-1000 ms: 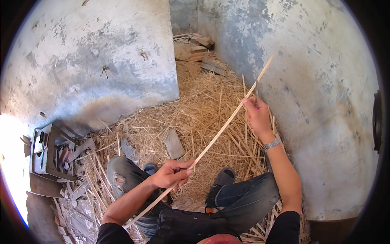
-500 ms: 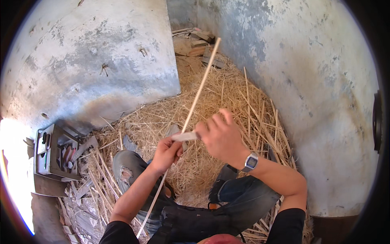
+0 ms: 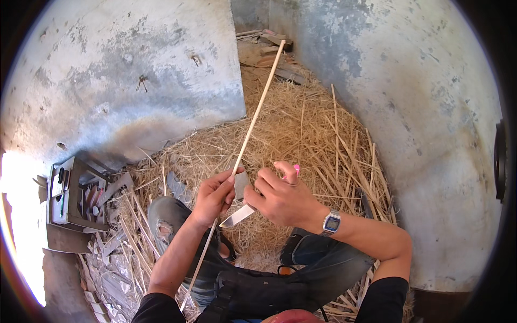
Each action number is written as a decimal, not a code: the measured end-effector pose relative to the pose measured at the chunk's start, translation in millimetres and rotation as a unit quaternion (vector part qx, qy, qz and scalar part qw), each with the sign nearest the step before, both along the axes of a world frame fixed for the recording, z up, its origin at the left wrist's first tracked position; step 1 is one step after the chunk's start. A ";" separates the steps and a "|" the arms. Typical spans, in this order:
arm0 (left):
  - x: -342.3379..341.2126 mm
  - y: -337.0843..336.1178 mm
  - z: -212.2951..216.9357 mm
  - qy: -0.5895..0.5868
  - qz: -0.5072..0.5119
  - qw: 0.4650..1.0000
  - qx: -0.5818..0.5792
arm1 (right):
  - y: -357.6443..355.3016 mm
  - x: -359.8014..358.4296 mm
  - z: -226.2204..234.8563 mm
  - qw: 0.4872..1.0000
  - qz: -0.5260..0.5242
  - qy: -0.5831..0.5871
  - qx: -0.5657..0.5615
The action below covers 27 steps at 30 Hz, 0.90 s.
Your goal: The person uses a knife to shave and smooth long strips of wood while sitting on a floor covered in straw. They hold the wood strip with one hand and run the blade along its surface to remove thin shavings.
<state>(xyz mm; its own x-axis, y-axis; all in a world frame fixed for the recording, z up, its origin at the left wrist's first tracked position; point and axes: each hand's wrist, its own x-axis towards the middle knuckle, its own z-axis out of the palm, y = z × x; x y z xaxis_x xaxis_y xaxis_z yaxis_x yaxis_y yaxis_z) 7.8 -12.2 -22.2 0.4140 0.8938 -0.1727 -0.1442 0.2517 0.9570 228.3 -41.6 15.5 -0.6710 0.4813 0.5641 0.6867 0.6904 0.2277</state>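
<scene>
My left hand is closed round a long, thin, pale wooden stick, which slants from the far upper middle down past my left forearm. My right hand, with a watch on its wrist, grips a knife. The knife's bare blade points down and left, its tip close to the stick just below my left hand. Something pink sticks out by the right fingers; whether it is the knife's handle I cannot tell. A flat grey piece shows between the two hands.
Straw-like shavings and strips cover the floor around my bent knees. A small wooden stand with tools on and in it is at the left. Worn plaster walls rise at both sides; bricks lie in the far corner.
The right hand has come down toward me, and the knife blade has gone from across the stick above my left thumb to below my left hand. My left hand has shifted slightly left.
</scene>
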 end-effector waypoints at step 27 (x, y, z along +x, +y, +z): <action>13.5 -16.3 1.1 0.025 -0.033 0.985 0.166 | 35.7 21.5 -7.5 0.983 -0.122 0.064 -0.118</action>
<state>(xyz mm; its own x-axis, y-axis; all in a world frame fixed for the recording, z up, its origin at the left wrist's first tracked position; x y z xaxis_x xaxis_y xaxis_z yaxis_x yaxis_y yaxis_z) 21.2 -28.5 -21.0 0.4716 0.8757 0.1037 -0.0882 -0.0702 0.9936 249.8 -5.9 8.0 -0.4498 0.7470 0.4895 0.8515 0.5241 -0.0174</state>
